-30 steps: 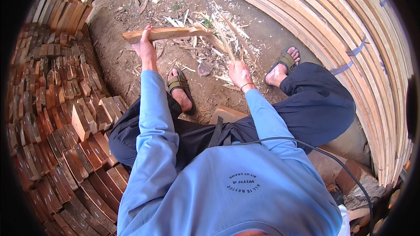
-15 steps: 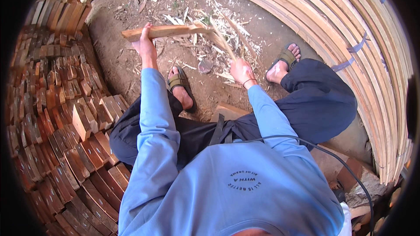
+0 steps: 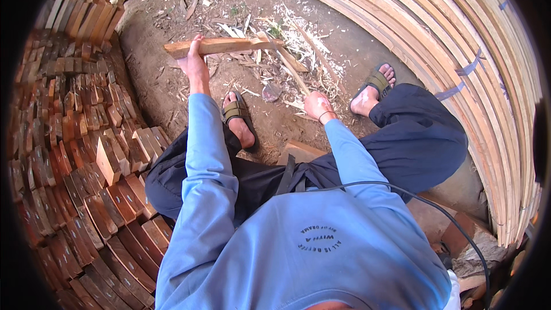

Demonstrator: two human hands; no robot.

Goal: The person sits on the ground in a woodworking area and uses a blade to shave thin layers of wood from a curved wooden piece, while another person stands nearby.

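Note:
My left hand (image 3: 196, 66) grips a rough piece of wood (image 3: 229, 45) near its left end, fingers wrapped round it. The piece lies roughly level over the littered ground, and its right part looks hewn. In my right hand (image 3: 319, 106), closed, is the lower end of a tool's slim wooden handle (image 3: 295, 76). The handle slants up and left to the right part of the wood piece. I cannot make out the tool's head there. Pale wood chips (image 3: 304, 40) lie under and beyond the work.
Stacked short wooden blocks (image 3: 74, 195) fill the left side. Long curved planks (image 3: 402, 17), tied with strips, rise along the right. My sandalled feet (image 3: 240, 120) stand on the dirt ground. A black cable (image 3: 459, 224) crosses my blue shirt at the right.
My right hand has come slightly down toward me with the tool handle. The wood piece in my left hand has shifted slightly right and down.

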